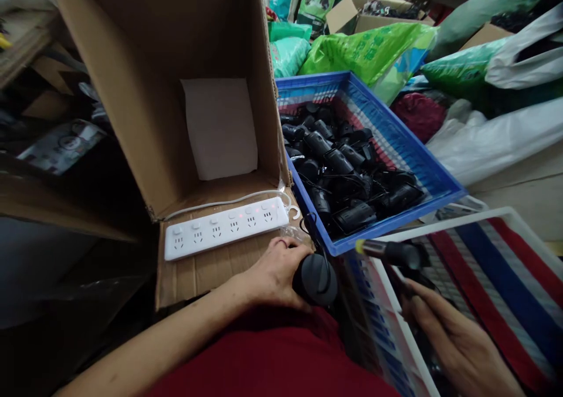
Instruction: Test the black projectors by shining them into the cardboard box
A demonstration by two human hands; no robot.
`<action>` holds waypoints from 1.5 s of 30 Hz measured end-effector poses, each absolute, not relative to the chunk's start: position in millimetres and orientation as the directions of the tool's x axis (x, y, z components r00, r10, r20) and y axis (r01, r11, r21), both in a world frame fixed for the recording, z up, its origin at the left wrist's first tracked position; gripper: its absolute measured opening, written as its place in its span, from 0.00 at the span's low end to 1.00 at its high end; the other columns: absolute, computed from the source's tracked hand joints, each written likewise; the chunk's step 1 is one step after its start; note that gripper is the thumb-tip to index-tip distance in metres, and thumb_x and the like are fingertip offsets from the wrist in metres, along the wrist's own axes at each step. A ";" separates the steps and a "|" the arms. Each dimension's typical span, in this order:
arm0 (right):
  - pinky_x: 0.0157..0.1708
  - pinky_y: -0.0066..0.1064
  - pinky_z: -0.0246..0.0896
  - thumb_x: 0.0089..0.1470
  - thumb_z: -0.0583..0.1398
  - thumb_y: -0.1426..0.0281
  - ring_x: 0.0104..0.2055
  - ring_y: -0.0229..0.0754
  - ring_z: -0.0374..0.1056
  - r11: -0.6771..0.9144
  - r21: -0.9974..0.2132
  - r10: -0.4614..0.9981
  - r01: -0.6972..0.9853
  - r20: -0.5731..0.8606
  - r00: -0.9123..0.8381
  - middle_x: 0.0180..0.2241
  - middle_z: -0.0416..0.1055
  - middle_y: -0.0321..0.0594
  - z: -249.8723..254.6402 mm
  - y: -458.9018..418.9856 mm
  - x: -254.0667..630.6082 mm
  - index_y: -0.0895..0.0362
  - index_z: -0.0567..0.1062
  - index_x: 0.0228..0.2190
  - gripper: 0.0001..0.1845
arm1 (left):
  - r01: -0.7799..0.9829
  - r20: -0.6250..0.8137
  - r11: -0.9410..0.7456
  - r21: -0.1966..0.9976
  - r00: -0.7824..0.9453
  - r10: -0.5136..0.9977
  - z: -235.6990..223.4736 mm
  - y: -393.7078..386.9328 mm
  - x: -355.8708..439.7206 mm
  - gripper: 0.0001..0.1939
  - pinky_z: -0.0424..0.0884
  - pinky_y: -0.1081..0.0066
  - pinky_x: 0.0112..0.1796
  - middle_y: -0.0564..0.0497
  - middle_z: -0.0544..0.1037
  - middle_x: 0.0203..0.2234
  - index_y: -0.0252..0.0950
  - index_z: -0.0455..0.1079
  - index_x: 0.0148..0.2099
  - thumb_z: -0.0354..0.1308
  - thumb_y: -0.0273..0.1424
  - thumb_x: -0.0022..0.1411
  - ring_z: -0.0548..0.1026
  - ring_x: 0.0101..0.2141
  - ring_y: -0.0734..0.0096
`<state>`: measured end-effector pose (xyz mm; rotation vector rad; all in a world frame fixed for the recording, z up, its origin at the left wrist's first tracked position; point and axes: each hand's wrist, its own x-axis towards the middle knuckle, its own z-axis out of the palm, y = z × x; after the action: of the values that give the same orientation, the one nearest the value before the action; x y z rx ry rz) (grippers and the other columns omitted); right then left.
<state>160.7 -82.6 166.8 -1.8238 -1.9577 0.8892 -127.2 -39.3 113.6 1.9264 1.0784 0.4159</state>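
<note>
Black cylinder [315, 280] sits just off the blue crate's [398, 224] near corner, on the wearer's side, outside the rim. Left hand [281, 271] is clamped around its side, thumb below, fingers over the far edge. Round end faces up at the wearer, so long axis looks roughly end-on to the eye; exact tilt I can't tell. A thin black cord [312, 224] loops beside the same corner.

Key relation: cylinder lies at the fingers of the left hand and to the left of the right hand [457, 332], well apart from it. Left is the nearer one, already on it. Right hand is nearer the wearer than the crate and off to its right, over the white basket [466, 219]. Thumb and fingers are close together there; blur, so can't tell whether they grip the yellow-tipped dark piece [402, 254] next to them.

Crate itself holds a heap of black units [338, 161], cords tangled among them. Left of crate: white power strip [229, 230] on a cardboard flap [220, 280], open carton [114, 74] behind the strip. Beyond crate: green bag [365, 51].
</note>
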 end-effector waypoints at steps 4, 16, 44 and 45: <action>0.25 0.25 0.73 0.58 0.54 0.60 0.25 0.40 0.75 -0.081 -0.711 0.927 0.698 -0.312 -0.210 0.29 0.78 0.41 169.2 -84.3 154.2 0.57 0.68 0.46 0.18 | 0.517 -0.108 -0.257 0.816 0.574 0.811 114.0 -38.4 -127.3 0.37 0.62 0.50 0.48 0.44 0.70 0.40 0.37 0.66 0.46 0.69 0.47 0.33 0.65 0.46 0.48; 0.49 0.24 0.65 0.57 0.53 0.77 0.51 0.42 0.69 0.456 -0.559 0.827 0.692 -0.022 -0.562 0.53 0.69 0.38 159.5 -95.0 155.5 0.47 0.55 0.61 0.32 | 0.525 -0.076 -0.289 0.801 0.568 0.819 110.5 -40.0 -125.0 0.36 0.63 0.49 0.47 0.45 0.71 0.39 0.38 0.67 0.45 0.70 0.46 0.32 0.66 0.45 0.48; 0.49 0.26 0.65 0.57 0.54 0.78 0.53 0.43 0.66 0.422 -0.600 0.819 0.680 -0.068 -0.569 0.53 0.69 0.39 164.9 -94.2 138.7 0.47 0.56 0.60 0.32 | 0.506 -0.180 -0.171 0.845 0.570 0.802 136.9 -38.4 -122.5 0.50 0.46 0.37 0.54 0.39 0.67 0.55 0.38 0.55 0.62 0.61 0.57 0.41 0.56 0.57 0.37; 0.49 0.27 0.65 0.57 0.53 0.77 0.53 0.44 0.66 0.422 -0.602 0.814 0.677 -0.077 -0.576 0.53 0.69 0.39 166.3 -94.0 137.7 0.47 0.56 0.60 0.32 | 0.505 -0.224 -0.086 0.859 0.522 0.823 141.0 -35.9 -119.4 0.49 0.50 0.38 0.53 0.39 0.68 0.55 0.39 0.52 0.64 0.59 0.56 0.44 0.59 0.56 0.39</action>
<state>137.7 -94.0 166.3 -1.3085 -2.4502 0.8790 -119.4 -35.9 141.0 1.7441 1.1194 0.3911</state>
